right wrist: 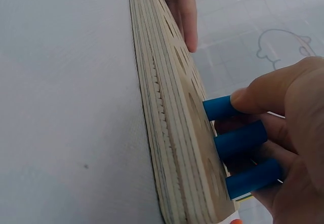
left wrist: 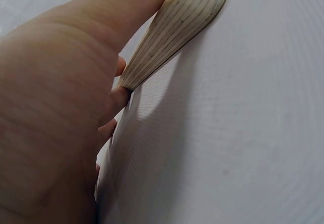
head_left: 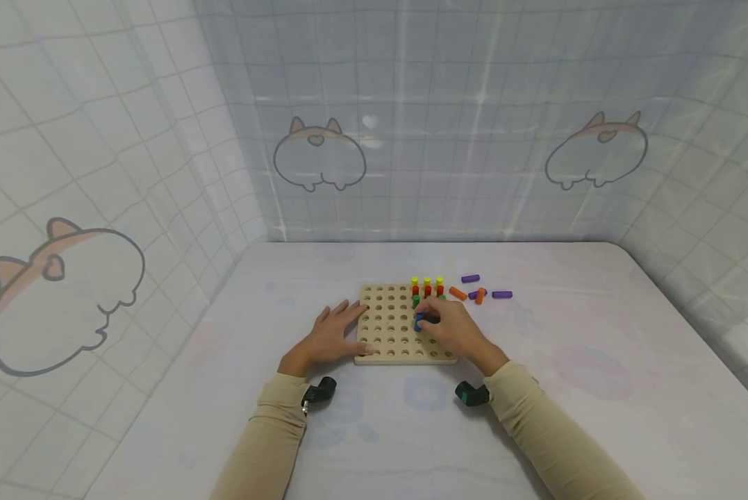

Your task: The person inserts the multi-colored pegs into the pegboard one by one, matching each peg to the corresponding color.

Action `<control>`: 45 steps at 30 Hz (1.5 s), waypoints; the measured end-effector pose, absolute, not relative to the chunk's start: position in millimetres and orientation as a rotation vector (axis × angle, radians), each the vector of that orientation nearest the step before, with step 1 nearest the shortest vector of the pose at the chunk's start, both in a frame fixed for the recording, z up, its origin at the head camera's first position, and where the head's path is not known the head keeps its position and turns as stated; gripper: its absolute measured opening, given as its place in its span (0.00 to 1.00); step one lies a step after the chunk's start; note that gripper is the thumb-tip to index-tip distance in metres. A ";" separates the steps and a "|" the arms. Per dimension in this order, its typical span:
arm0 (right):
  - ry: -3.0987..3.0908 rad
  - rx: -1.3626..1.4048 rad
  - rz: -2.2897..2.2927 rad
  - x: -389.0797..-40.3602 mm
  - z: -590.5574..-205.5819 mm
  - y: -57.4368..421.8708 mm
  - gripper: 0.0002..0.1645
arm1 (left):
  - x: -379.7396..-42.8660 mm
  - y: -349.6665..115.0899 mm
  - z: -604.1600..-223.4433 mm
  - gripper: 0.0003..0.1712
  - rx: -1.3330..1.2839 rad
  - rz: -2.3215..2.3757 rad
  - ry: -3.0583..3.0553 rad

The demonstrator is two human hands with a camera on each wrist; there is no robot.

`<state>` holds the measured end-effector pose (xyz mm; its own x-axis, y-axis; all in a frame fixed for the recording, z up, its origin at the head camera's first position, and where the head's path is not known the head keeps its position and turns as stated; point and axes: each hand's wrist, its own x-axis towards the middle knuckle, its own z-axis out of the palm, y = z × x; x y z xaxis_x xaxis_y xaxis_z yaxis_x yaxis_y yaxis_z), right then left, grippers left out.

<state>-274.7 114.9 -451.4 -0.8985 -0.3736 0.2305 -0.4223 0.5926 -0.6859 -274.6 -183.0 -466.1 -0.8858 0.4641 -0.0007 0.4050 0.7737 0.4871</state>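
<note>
A pale wooden pegboard (head_left: 397,323) with rows of round holes lies on the table. My left hand (head_left: 331,335) rests on its left edge, fingers spread and thumb on the near left corner. Over the right part of the board, my right hand (head_left: 458,326) pinches a blue peg (right wrist: 217,108) that stands in the board. Beside it, two more blue pegs (right wrist: 240,140) stand upright under the fingers. Farther back are a row of yellow pegs (head_left: 427,282), a row of red pegs (head_left: 428,292) and green pegs (head_left: 416,302), partly hidden by the hand.
Loose purple pegs (head_left: 502,294) and orange pegs (head_left: 458,293) lie on the table to the right of the board's far corner. A white cloth (head_left: 399,444) covers the table. Tiled-pattern curtains (head_left: 449,187) hang behind and at both sides.
</note>
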 end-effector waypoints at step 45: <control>-2.597 0.077 1.301 -305.1 -457.6 212.9 0.20 | -273.5 -183.2 -469.9 0.59 0.702 0.757 2.849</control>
